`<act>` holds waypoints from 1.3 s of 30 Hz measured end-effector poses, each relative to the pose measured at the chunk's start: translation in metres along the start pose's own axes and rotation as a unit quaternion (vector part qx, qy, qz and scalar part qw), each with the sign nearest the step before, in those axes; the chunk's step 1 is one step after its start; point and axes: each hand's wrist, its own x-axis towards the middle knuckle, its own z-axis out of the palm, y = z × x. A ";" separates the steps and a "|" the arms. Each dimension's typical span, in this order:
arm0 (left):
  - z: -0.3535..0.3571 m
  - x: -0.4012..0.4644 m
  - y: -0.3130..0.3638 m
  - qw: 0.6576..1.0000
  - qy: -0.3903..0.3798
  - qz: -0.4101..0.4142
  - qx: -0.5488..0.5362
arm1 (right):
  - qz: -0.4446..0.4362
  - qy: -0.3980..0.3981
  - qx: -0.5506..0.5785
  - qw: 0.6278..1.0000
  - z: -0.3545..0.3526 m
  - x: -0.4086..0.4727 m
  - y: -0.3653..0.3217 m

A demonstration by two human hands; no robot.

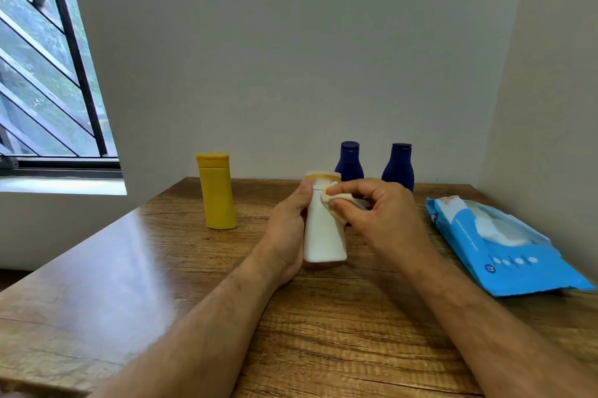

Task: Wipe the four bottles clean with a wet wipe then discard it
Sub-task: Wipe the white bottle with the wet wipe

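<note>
A white bottle (323,236) with a yellowish cap stands upright at the middle of the wooden table (97,268). My left hand (288,229) grips its left side. My right hand (372,210) pinches a crumpled wet wipe (335,198) against the bottle's upper right shoulder. A yellow bottle (216,192) stands to the left, apart from my hands. Two dark blue bottles (348,161) (398,168) stand at the back by the wall, partly hidden behind my right hand.
A blue pack of wet wipes (498,252) lies at the table's right side, with a wipe showing at its opening. Walls close in behind and to the right. A barred window (48,74) is at the left.
</note>
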 end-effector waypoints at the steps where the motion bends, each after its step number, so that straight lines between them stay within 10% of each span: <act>1: -0.001 0.000 0.000 1.000 0.004 0.001 -0.011 | 0.003 -0.014 -0.002 1.000 -0.001 0.000 0.000; 6: -0.008 0.005 0.005 0.995 0.024 0.026 -0.096 | 0.061 -0.186 -0.037 0.980 -0.001 -0.002 -0.003; 15: -0.002 -0.001 0.005 0.999 0.022 -0.001 -0.044 | 0.022 0.000 0.083 0.996 -0.004 -0.001 -0.005; 23: -0.008 0.004 0.007 0.992 0.000 0.005 -0.123 | 0.059 -0.168 -0.043 0.983 -0.003 -0.001 -0.003; 32: -0.002 -0.003 0.007 0.992 -0.032 -0.036 -0.115 | 0.035 -0.022 0.035 0.999 -0.002 0.000 -0.002; 39: -0.007 -0.003 0.012 0.992 0.005 -0.003 -0.128 | 0.059 -0.194 -0.026 0.979 0.000 -0.003 -0.006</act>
